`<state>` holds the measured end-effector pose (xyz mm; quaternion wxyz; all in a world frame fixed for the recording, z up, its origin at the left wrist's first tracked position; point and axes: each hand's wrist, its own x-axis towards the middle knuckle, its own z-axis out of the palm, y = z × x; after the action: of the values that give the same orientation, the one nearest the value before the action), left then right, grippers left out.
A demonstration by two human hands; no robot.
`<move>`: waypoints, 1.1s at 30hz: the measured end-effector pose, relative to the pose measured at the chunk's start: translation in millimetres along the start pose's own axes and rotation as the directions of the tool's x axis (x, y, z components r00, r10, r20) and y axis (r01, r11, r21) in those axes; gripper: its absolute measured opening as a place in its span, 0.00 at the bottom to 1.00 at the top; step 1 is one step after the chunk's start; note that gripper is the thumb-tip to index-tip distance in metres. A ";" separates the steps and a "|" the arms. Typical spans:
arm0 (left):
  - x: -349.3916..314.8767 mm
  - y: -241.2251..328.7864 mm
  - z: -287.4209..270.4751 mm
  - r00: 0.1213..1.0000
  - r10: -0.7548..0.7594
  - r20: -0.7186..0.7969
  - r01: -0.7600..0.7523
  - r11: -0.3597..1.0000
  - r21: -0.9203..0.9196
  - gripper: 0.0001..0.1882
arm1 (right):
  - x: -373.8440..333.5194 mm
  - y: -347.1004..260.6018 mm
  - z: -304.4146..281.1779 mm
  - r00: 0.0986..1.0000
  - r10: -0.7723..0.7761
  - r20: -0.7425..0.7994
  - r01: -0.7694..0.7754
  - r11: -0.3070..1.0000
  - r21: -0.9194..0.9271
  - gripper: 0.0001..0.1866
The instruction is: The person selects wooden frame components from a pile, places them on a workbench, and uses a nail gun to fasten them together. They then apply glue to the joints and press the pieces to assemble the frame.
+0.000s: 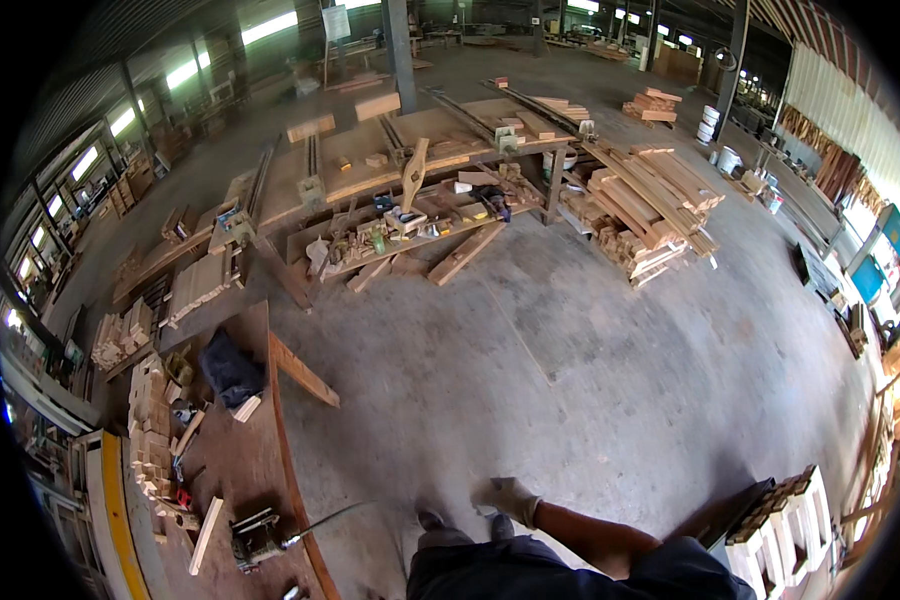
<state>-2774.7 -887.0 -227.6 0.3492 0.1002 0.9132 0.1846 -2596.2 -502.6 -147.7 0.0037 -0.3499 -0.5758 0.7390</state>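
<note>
My right hand (510,498), in a pale work glove, hangs in front of my body above the concrete floor, near my shoes. Its fingers are blurred, so their pose and whether anything is in them cannot be made out. My left hand is out of view. To my left stands a brown workbench (255,440). On its near end sits a metal power tool (258,540) with a cable or hose, beside a short wooden strip (206,536). A dark cloth (232,368) and stacked wood blocks (150,430) lie farther along the bench.
Ahead is a long clamping table (350,175) with metal bar clamps and a cluttered lower shelf. A pile of planks (650,205) stands at its right end. Slatted wooden frames (785,535) stand close on my right. A wooden leg (303,370) juts from the workbench.
</note>
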 end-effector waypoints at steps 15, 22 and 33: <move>169.5 173.2 -67.1 0.970 0.206 -0.126 -0.239 0.896 -0.375 0.31 | 175.4 -132.2 6.8 0.998 0.064 0.027 -0.057 0.975 -0.215 0.15; 262.1 264.2 -119.7 0.911 0.383 -0.152 -0.412 0.854 -0.318 0.21 | 265.0 -176.9 28.6 0.994 0.100 -0.047 -0.100 0.995 -0.016 0.18; 374.1 150.5 -61.3 0.964 0.186 0.192 -0.218 0.963 0.159 0.16 | 438.3 -271.4 6.9 0.989 0.032 0.145 -0.010 0.989 -0.148 0.24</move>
<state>-3083.4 -649.5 -348.9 0.3972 0.2398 0.8767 0.1271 -3038.7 -238.0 -140.2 -0.0722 -0.3000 -0.6237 0.7182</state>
